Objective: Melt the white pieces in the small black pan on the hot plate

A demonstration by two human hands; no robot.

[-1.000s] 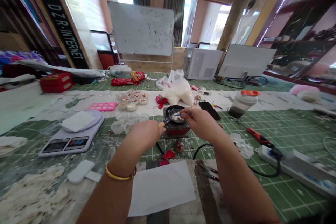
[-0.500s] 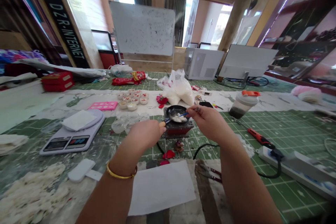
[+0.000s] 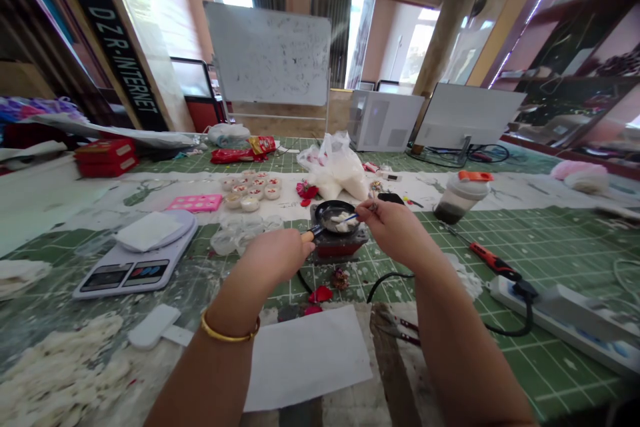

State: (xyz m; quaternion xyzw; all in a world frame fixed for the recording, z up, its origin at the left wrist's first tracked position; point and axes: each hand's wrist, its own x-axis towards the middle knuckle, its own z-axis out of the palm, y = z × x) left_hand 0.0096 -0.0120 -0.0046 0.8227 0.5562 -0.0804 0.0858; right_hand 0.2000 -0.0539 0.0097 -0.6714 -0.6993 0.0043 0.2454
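Note:
A small black pan [image 3: 331, 211] sits on a little red heater [image 3: 334, 248] at the middle of the table. White lumps lie in the pan. My left hand [image 3: 281, 255] is closed round the pan's wooden handle [image 3: 307, 235]. My right hand [image 3: 395, 225] pinches a thin blue and white stirring stick [image 3: 349, 217] whose tip rests among the lumps.
A digital scale [image 3: 136, 257] with a white slab stands at left, white crumbs in front of it. Small filled cups [image 3: 253, 189], a pink mould [image 3: 196, 203] and a white plastic bag [image 3: 335, 167] lie behind the pan. A power strip [image 3: 560, 311], red-handled tool [image 3: 491, 262], lidded cup [image 3: 461, 197] and paper sheet [image 3: 307, 355] are nearby.
My right hand has shifted slightly right and back, dragging the stick through the white lumps. The left hand keeps its hold on the handle.

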